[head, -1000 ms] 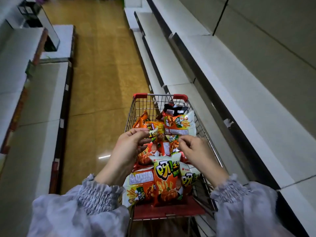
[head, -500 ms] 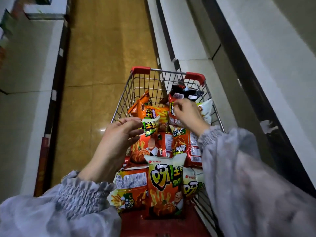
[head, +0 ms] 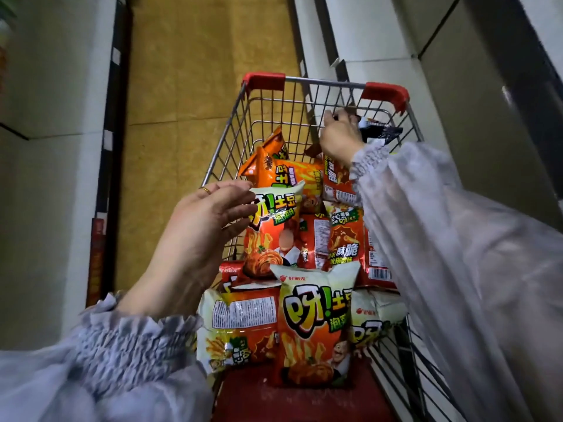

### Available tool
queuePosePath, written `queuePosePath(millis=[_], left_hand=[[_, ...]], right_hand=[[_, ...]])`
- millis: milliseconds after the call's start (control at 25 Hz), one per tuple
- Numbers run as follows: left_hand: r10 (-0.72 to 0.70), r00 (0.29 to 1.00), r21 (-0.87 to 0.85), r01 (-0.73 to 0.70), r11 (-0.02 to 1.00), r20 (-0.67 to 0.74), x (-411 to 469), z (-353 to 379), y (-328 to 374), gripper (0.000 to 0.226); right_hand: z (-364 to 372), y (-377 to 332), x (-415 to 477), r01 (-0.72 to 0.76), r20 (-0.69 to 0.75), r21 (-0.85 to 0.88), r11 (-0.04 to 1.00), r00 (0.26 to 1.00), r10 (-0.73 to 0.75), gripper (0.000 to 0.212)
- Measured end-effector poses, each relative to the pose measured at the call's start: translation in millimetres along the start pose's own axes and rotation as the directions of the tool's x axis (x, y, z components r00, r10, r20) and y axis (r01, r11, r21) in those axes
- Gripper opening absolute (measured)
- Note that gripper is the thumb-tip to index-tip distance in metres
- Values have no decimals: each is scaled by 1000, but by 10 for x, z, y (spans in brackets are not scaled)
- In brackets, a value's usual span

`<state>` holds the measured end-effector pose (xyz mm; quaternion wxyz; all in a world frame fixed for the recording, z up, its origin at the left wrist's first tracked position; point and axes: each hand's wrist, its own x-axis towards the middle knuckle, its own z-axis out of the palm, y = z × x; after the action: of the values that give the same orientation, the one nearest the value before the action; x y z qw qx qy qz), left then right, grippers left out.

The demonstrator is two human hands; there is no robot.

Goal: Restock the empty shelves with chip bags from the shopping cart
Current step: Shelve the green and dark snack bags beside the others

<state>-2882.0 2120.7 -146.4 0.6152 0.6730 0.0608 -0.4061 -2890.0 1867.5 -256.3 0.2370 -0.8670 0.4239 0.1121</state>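
Fingers of the left hand (head: 207,226) are loose and nearly straight, tips touching the top corner of an upright chip bag (head: 274,220), holding nothing. Right hand (head: 341,141) is at the cart's (head: 323,82) far end, fingers bent over a dark bag (head: 379,130). Grip or just contact: can't tell. More chip bags (head: 310,324) piled in the cart.

This is a shop aisle. A wire shopping cart (head: 323,82) with red corner guards (head: 384,93), piled with sealed chip bags (head: 310,324), stands on a tan tiled floor (head: 198,71). Long pale shelves (head: 45,86) line both sides, and the left one is edged by a dark strip (head: 113,123) carrying small labels (head: 97,254).
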Motion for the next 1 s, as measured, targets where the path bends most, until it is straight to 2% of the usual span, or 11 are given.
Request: queuePosePath(millis=[80, 240, 320, 400, 520, 600, 680, 760, 880, 920, 1000], left_hand=[[-2, 1000, 8, 2, 1000, 1, -7, -8, -3, 6], [-10, 1000, 2, 10, 1000, 25, -67, 24, -26, 7], [-24, 999, -4, 24, 1000, 30, -113, 24, -34, 7], [-40, 999, -18, 41, 999, 35, -180, 34, -30, 6], [-72, 997, -47, 73, 996, 37, -332, 122, -13, 11], [-123, 991, -71, 127, 989, 61, -416, 206, 0, 24], [-192, 973, -95, 205, 974, 132, -497, 267, 38, 47], [-196, 953, -157, 236, 959, 231, -599, 296, 111, 61], [-112, 937, -339, 229, 913, 331, -743, 297, 220, 62], [-87, 934, -386, 226, 894, 346, -806, 296, 261, 63], [-37, 943, -412, 180, 893, 331, -915, 298, 298, 60]], right_hand=[[18, 53, -40, 17, -38, -40, 999, 999, -18, 60], [44, 234, -205, 100, -104, -95, 990, 988, -110, 28], [-44, 241, -347, 121, -179, -8, 993, 976, -120, 28], [-202, 191, -616, 174, -305, 152, 973, 945, -121, 35], [-386, 150, -1237, 337, -522, 171, 926, 828, -205, 44], [-313, 141, -1662, 488, -666, 76, 869, 674, -321, 39], [-184, 143, -2072, 604, -721, -37, 796, 536, -440, 33], [-120, 102, -2444, 728, -678, -99, 679, 449, -581, 32], [-136, 87, -2819, 831, -551, -237, 503, 311, -774, 33], [-150, 94, -2908, 830, -514, -297, 472, 277, -812, 33], [-140, 120, -3038, 810, -468, -369, 456, 262, -844, 32]])
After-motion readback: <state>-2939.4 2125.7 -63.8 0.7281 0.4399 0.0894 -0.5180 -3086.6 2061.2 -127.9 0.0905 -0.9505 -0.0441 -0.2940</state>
